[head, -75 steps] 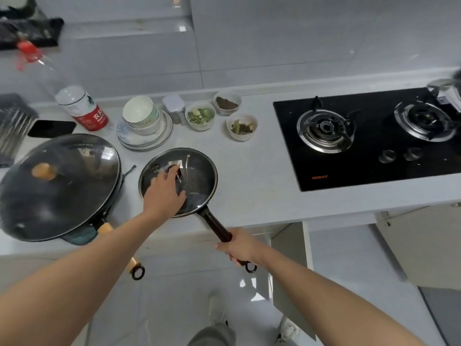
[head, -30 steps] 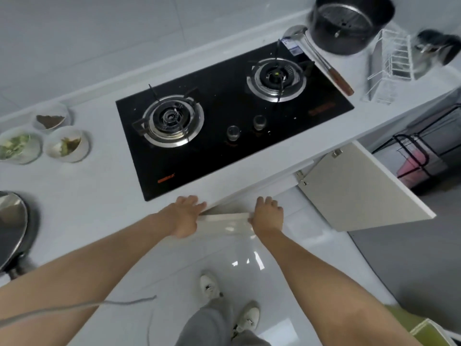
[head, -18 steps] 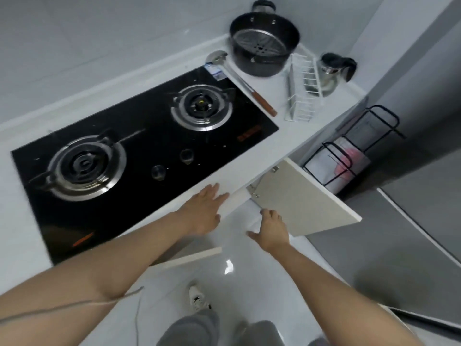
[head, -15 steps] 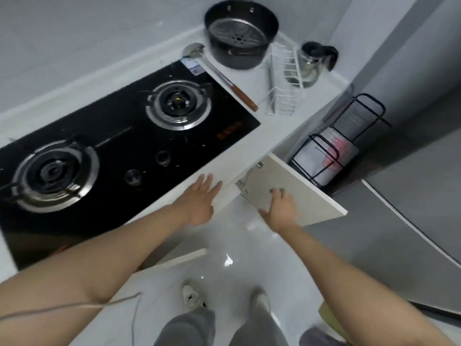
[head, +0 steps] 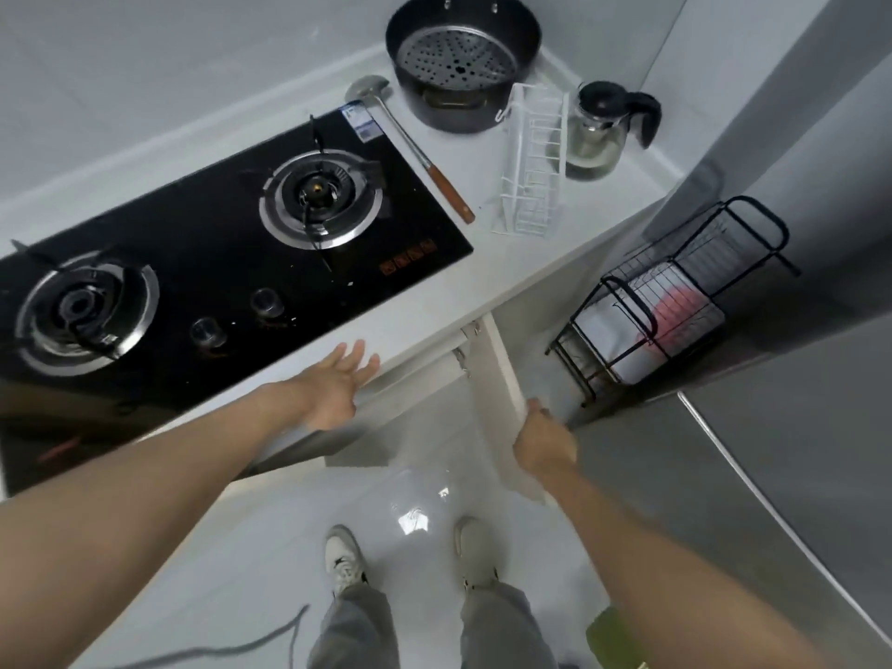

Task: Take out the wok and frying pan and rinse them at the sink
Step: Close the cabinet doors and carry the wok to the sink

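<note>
Since half a second ago the cabinet door (head: pixel 499 398) has swung further out, now seen nearly edge-on, and my right hand (head: pixel 544 444) has slid from its face down to the outer edge. Right hand is closed around that door edge, fingers wrapped over it. My left hand (head: pixel 338 383) is open, fingers spread, palm down, over the front lip of the white worktop (head: pixel 487 263); can't tell if it touches. It sits just in front of the black gas hob (head: pixel 231 263), near the two knobs.

Wok and frying pan are out of view from here. Further back on the worktop: dark pot (head: pixel 462 60) with a perforated steamer plate inside, metal ladle (head: pixel 410 142) with a wooden handle lying beside the hob, white wire rack (head: pixel 533 161), glass kettle (head: pixel 603 125) with a black lid in the corner. Black wire basket rack (head: pixel 671 301) stands on the floor right of the cabinet. My shoes are on the glossy white floor (head: pixel 270 548) below.
</note>
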The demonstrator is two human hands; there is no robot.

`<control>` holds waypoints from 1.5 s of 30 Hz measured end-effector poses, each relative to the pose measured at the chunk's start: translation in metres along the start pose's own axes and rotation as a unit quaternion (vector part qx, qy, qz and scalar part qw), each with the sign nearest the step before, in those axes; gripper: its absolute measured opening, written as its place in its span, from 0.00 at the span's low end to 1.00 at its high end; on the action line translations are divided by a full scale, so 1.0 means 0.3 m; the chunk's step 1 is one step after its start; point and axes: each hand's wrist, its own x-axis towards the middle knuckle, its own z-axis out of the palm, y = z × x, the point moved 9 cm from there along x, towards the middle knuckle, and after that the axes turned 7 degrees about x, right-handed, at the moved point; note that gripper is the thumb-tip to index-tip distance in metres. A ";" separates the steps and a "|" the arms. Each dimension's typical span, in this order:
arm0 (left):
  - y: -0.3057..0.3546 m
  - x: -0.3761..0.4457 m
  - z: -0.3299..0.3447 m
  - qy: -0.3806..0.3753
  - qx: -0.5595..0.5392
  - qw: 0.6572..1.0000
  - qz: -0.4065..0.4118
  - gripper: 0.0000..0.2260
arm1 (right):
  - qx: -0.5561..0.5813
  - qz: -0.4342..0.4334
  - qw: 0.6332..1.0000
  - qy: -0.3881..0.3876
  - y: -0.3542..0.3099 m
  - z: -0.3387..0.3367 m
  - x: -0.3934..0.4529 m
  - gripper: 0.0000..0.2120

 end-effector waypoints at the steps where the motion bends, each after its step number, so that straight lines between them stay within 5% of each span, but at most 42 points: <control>1: -0.003 -0.007 0.000 0.004 -0.011 1.000 -0.011 0.39 | 0.022 -0.007 1.000 -0.011 -0.046 0.034 -0.021 0.20; 5: 0.006 -0.012 -0.006 0.005 -0.067 0.998 -0.015 0.37 | 0.184 0.018 0.979 -0.088 -0.236 0.204 -0.041 0.22; 8: -0.005 -0.016 0.000 0.014 -0.122 0.992 -0.011 0.37 | 0.309 0.028 0.932 -0.186 -0.425 0.324 -0.040 0.12; 12: -0.016 -0.013 -0.001 0.058 -0.183 0.981 -0.015 0.34 | 0.368 -0.010 0.890 -0.269 -0.606 0.335 -0.129 0.08; 18: -0.091 -0.188 -0.004 0.200 -0.327 0.923 -0.028 0.23 | 0.256 0.017 0.882 -0.394 -0.563 0.348 -0.291 0.03; 23: -0.337 -0.635 0.153 0.296 -0.340 0.886 -0.112 0.18 | 0.173 -0.129 0.877 -0.430 -0.992 0.372 -0.565 0.05; 29: -0.756 -1.261 0.423 0.408 -0.409 0.765 -0.285 0.16 | 0.097 -0.292 0.854 -0.420 -1.557 0.477 -1.042 0.04; 39: -1.199 -2.102 1.280 0.445 -0.511 0.571 -0.463 0.14 | 0.035 -0.386 0.772 -0.504 -2.155 1.168 -1.966 0.05; 43: -1.330 -2.193 1.581 0.404 -0.671 0.426 -0.453 0.07 | 0.037 -0.379 0.780 -0.496 -2.306 1.380 -2.106 0.02; 45: -1.352 -2.189 1.685 0.352 -0.740 0.365 -0.441 0.14 | 0.021 -0.366 0.791 -0.489 -2.351 1.462 -2.124 0.02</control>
